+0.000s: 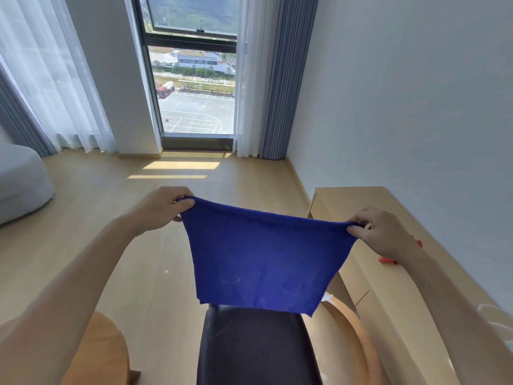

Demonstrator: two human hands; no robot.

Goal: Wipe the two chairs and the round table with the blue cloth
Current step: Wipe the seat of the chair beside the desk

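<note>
The blue cloth (263,259) hangs spread out in the air in front of me. My left hand (163,208) pinches its upper left corner and my right hand (380,232) pinches its upper right corner. Below the cloth stands a chair (255,348) with a dark seat and a curved wooden frame; the cloth's lower edge hangs just over the seat's far end. A round wooden table (105,351) shows partly at the bottom left, behind my left forearm.
A long light-wood desk (388,273) runs along the right wall with a small red object (388,261) on it. A grey sofa (19,184) sits at the left. A tall window (194,79) and curtains stand ahead across the wooden floor.
</note>
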